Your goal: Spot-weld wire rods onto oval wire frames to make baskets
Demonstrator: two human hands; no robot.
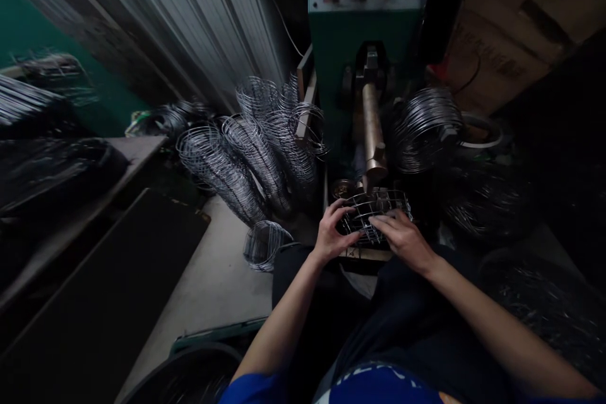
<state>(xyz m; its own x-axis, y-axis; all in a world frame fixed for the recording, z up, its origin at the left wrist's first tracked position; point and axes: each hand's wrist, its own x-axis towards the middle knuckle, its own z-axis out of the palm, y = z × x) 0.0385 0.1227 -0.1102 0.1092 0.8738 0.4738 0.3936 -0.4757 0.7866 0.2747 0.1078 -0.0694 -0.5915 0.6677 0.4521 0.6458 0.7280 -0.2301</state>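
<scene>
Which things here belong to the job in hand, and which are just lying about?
In the job:
wire frame, touched by left hand and right hand
metal arm just above it

Lying about, apparently:
wire stacks on the left
wire coil
cardboard boxes

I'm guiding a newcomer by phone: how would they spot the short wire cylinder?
From the green machine, look left to the long, leaning wire stacks. At their near end, beside the left knee, is the short wire cylinder. It is squat, far shorter than those stacks.
</scene>
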